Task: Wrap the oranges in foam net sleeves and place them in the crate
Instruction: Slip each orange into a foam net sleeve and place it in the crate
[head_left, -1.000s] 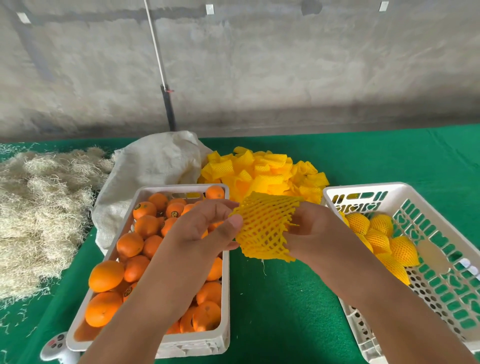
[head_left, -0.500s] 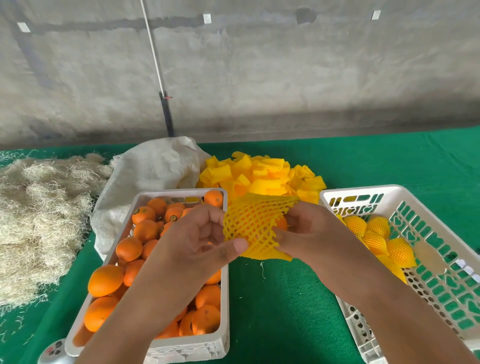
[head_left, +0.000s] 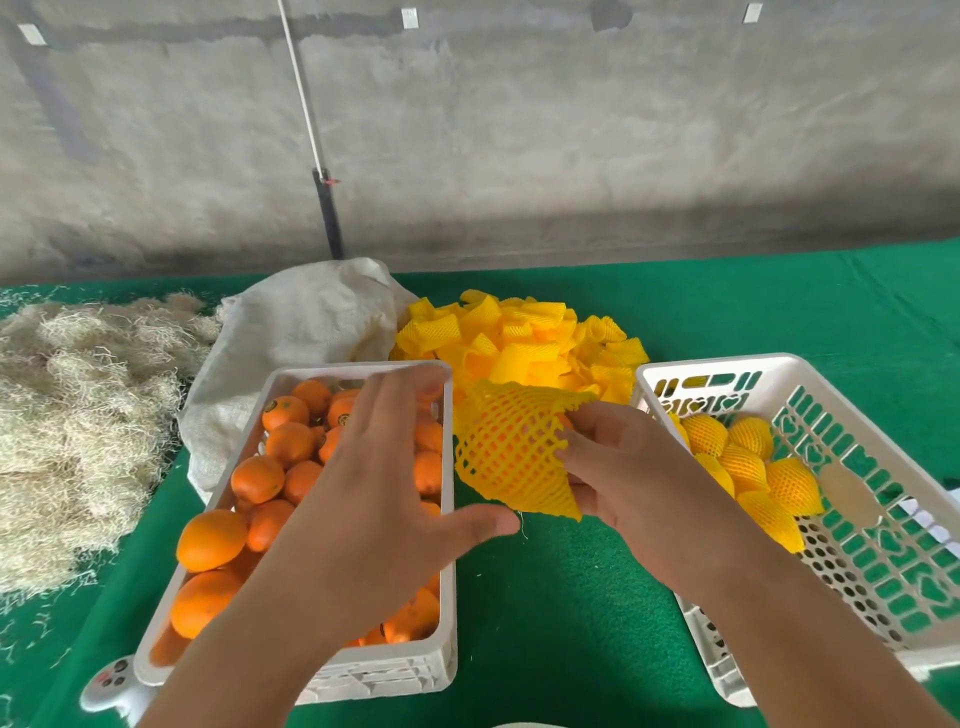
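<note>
right hand (head_left: 618, 467): fingers curled round a yellow foam net sleeve (head_left: 514, 452); an orange is wrapped inside, only a sliver of it seen by the fingertips. Sleeve is held above the green cloth, in the gap between the two crates.
left hand (head_left: 384, 483): released, fingers straight and spread, nothing gripped. Held over the left crate, thumb stretched toward the sleeve's lower corner; contact with the sleeve cannot be told.
wrapped orange: located just right of the left hand, at the right hand's fingertips, clear of both crates.
left crate (head_left: 449, 613): white plastic, found under the left hand and forearm; filled with bare oranges (head_left: 257, 478), several marked with small dark stickers.
right crate (head_left: 779, 366): white perforated plastic, found just right of the right hand; a cluster of sleeved oranges (head_left: 748, 467) is piled in its far-left part, the rest of the floor is seen bare.
sleeve pile (head_left: 519, 338): loose yellow net sleeves heaped just beyond both hands, between the far ends of the crates.
sack (head_left: 306, 322): pale woven cloth, beyond the left hand, touching the left crate's far corner.
straw heap (head_left: 72, 426): dry fibres, well left of the left hand.
table cloth (head_left: 561, 613): green, laid under everything.
controller (head_left: 111, 686): grey device, partly seen at the left crate's near corner, beside the left forearm.
</note>
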